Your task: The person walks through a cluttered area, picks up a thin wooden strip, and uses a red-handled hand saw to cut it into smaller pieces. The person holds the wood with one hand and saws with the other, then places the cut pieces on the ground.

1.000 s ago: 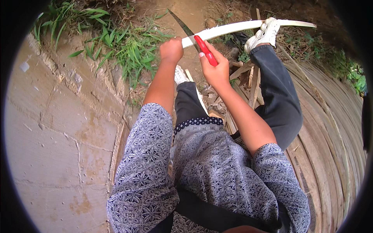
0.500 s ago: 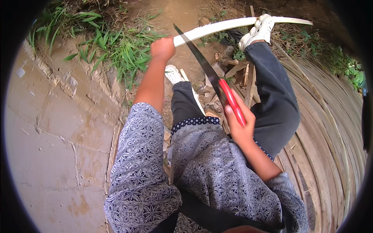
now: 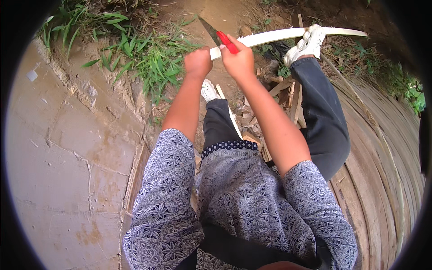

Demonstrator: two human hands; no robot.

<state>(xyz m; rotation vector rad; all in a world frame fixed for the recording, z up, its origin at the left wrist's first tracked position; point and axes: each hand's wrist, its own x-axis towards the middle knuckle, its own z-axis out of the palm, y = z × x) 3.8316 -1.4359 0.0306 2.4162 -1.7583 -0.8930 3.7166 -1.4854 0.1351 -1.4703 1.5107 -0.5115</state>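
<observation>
A long, pale, slightly curved strip of wood (image 3: 279, 35) crosses the far part of the view. My left hand (image 3: 198, 62) is closed around its left end. Close beside it, my right hand (image 3: 239, 59) grips the red handle of a hand saw (image 3: 227, 42). The saw's dark tapered blade points away to the far left and crosses the wood just right of my left hand. Its teeth are too small to make out. Toward the right end, my white shoe (image 3: 308, 45) presses on the wood, over an upright piece of timber.
Green grass (image 3: 155, 65) grows at the far left beside a grey concrete slab (image 3: 67, 180). Long wooden boards (image 3: 373, 175) lie along the right. Scrap wood pieces (image 3: 288, 87) and chips lie between my legs. My other white shoe (image 3: 209, 91) is on the ground.
My right hand has pushed the saw forward and left, from near my right knee up to the wood beside my left hand. My left hand still grips the strip.
</observation>
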